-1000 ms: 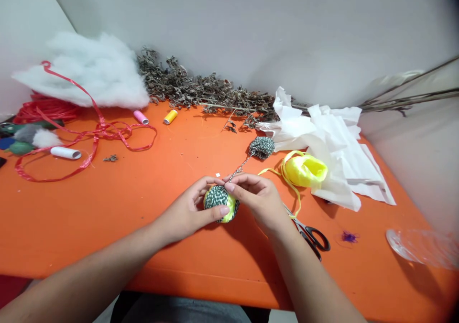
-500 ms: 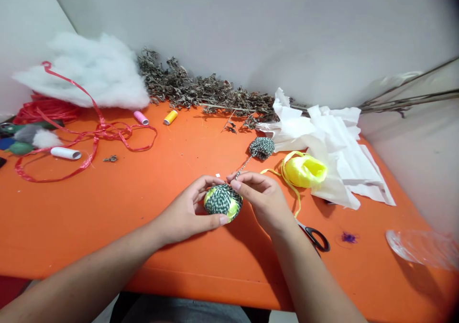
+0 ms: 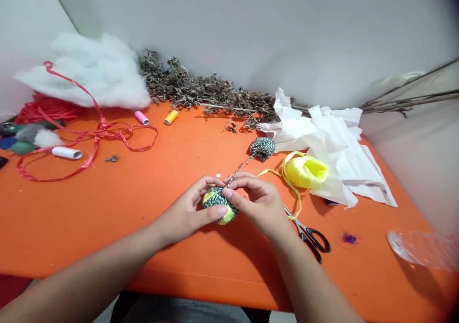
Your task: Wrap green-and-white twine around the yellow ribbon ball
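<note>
My left hand [image 3: 188, 210] cups a small ball [image 3: 215, 199], yellow underneath and wound over with green-and-white twine. Thumb and fingers are closed round it, just above the orange table [image 3: 143, 203]. My right hand [image 3: 260, 203] pinches the green-and-white twine [image 3: 241, 166] right at the ball's top. The strand runs taut up and right to a small twine bundle [image 3: 262, 147] lying on the table.
A yellow ribbon roll [image 3: 305, 170] and crumpled white paper [image 3: 333, 141] lie to the right, black-handled scissors [image 3: 311, 237] by my right wrist. White stuffing [image 3: 89, 69], red ribbon [image 3: 89, 136], thread spools [image 3: 171, 117] and dried plants [image 3: 211, 93] fill the back and left. Clear plastic [image 3: 423, 249] sits far right.
The ball has turned a little in my left hand. My right hand's fingertips have shifted slightly left over the ball's top, keeping the twine pinched.
</note>
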A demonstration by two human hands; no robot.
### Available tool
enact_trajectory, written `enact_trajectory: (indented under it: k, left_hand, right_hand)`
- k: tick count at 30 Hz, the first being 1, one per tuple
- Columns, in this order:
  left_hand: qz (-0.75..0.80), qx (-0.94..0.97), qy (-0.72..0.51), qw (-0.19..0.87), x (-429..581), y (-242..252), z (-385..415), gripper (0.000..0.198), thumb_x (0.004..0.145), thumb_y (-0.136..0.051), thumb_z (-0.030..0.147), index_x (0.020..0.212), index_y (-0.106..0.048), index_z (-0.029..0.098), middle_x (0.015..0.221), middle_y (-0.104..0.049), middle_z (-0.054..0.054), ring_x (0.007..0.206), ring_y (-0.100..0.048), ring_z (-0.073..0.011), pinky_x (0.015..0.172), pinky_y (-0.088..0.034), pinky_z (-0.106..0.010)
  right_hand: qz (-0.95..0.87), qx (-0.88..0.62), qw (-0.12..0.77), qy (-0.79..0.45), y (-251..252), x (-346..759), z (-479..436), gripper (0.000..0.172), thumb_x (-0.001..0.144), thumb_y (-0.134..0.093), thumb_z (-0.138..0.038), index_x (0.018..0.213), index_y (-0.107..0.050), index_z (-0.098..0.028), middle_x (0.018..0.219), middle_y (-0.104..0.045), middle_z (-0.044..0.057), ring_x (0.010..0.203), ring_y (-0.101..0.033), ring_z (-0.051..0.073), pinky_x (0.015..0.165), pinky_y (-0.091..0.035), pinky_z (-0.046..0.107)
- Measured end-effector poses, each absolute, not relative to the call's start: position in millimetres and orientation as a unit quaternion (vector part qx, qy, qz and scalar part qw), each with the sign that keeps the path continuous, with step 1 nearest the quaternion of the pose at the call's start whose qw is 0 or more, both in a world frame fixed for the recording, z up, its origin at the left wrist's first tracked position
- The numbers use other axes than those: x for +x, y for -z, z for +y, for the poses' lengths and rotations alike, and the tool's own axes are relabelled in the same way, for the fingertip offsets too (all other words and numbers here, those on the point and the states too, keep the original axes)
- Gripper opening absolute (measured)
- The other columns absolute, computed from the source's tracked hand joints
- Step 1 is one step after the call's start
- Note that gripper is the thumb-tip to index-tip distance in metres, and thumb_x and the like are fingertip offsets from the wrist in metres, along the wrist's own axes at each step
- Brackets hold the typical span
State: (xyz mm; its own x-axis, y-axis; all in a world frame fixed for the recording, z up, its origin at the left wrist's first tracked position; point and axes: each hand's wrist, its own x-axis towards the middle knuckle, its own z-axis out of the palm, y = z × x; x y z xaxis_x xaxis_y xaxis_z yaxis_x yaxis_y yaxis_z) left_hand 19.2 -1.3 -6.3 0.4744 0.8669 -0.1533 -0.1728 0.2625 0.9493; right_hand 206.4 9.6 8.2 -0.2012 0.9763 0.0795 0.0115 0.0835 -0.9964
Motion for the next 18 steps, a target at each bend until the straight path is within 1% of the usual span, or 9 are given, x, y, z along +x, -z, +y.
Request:
enact_trajectory:
  k: [2,5,8,11,13,18]
  left_hand:
    - [0.372,0.493,-0.356,0.701,18.9,5.9,-1.9,0.041,0.082,-0.078,0.034,0.114,-0.054,0.026,0.128,-0.061,-0.007,0.118,-0.058,-0.0246,0.095,-0.047,-0.036]
    - [0.379,0.506,-0.328,0.702,18.6,5.7,-4.3,0.05,0.081,-0.08,0.03,0.119,-0.048,0.027,0.131,-0.06,-0.008,0.115,-0.06,-0.0227,0.094,-0.049,-0.035]
    - [0.388,0.519,-0.315,0.694,18.2,5.1,-6.1,0.051,0.08,-0.081,0.029,0.119,-0.048,0.025,0.13,-0.059,-0.009,0.113,-0.062,-0.0224,0.093,-0.05,-0.036]
    - [0.38,0.528,-0.317,0.69,17.8,4.2,-5.8,0.05,0.079,-0.081,0.027,0.118,-0.05,0.026,0.13,-0.058,-0.007,0.112,-0.062,-0.0219,0.095,-0.05,-0.037]
    - [0.37,0.532,-0.32,0.691,17.7,3.9,-5.0,0.05,0.079,-0.081,0.025,0.119,-0.051,0.026,0.127,-0.059,-0.006,0.111,-0.063,-0.021,0.096,-0.05,-0.037]
    - [0.374,0.536,-0.313,0.689,17.6,3.8,-4.5,0.055,0.077,-0.082,0.024,0.12,-0.048,0.027,0.128,-0.06,-0.006,0.113,-0.063,-0.0217,0.098,-0.049,-0.039]
  right_hand:
    - [-0.555,-0.422,0.461,-0.549,-7.9,206.4,9.8,0.006,0.082,-0.079,-0.027,0.078,-0.077,-0.024,0.091,-0.068,0.004,0.09,-0.064,0.019,0.085,-0.051,0.036]
    - [-0.495,-0.41,0.46,-0.612,-7.4,207.4,10.9,0.005,0.079,-0.082,-0.026,0.076,-0.078,-0.024,0.091,-0.065,0.003,0.087,-0.063,0.017,0.078,-0.051,0.032]
    - [-0.449,-0.41,0.462,-0.646,-7.7,209.5,12.6,0.007,0.075,-0.085,-0.026,0.075,-0.078,-0.024,0.089,-0.064,0.002,0.082,-0.062,0.014,0.073,-0.05,0.029]
    - [-0.44,-0.404,0.468,-0.652,-9.2,211.6,14.0,0.008,0.073,-0.086,-0.026,0.074,-0.079,-0.024,0.088,-0.064,0.002,0.08,-0.061,0.014,0.071,-0.05,0.028]
    - [-0.442,-0.404,0.47,-0.649,-10.4,212.3,14.6,0.008,0.074,-0.086,-0.026,0.074,-0.079,-0.024,0.088,-0.064,0.002,0.079,-0.06,0.014,0.07,-0.049,0.028]
    - [-0.452,-0.401,0.474,-0.64,-11.8,212.9,14.1,0.007,0.075,-0.085,-0.024,0.073,-0.079,-0.024,0.088,-0.064,0.002,0.08,-0.059,0.014,0.071,-0.049,0.028]
